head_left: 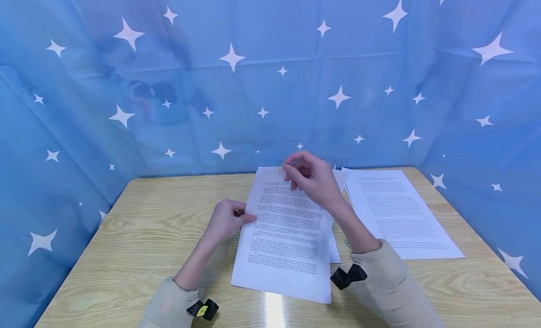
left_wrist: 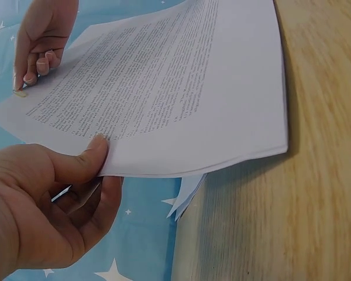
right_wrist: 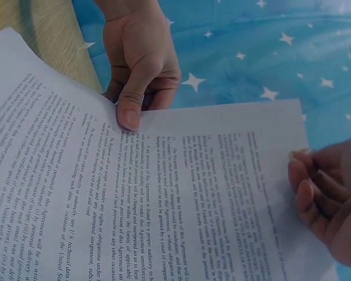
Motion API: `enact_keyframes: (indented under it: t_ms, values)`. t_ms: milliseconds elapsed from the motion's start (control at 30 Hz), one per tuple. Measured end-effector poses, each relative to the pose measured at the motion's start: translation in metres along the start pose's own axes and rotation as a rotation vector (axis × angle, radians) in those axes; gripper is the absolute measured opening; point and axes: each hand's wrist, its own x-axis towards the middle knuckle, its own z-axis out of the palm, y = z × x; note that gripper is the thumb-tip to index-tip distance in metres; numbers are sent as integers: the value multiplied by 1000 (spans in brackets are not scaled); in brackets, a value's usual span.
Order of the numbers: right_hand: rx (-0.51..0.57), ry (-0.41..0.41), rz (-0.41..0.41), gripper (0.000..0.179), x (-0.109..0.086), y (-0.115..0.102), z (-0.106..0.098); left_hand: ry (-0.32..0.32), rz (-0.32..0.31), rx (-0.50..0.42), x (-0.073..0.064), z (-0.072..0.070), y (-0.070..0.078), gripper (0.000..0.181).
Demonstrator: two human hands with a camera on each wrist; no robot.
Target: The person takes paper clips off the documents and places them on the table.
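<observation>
A small stack of printed paper sheets (head_left: 281,253) is held up, tilted, over the table. My left hand (head_left: 226,220) grips its left edge, thumb (left_wrist: 93,155) on top and fingers underneath. At the top edge, my right hand (head_left: 310,177) pinches a small yellow paper clip (right_wrist: 299,153) between thumb and index finger. The clip sits right at the paper's edge in both wrist views; its shape is mostly hidden by the fingertips. The other right fingers are curled above the print.
To the right lies another printed stack (head_left: 397,215) on the wooden table (head_left: 169,196). More white paper (head_left: 335,253) shows beneath the held sheets. A green paper clip (head_left: 347,244) lies near my right forearm. A blue star-patterned curtain (head_left: 270,83) hangs behind the table.
</observation>
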Motion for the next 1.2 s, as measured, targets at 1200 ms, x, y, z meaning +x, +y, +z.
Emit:
enact_keyframes:
  t_ms: [1200]
  values:
    - [73,63,47,9,-15,-1,-23,14,-30,-2,0,-4,-2,7]
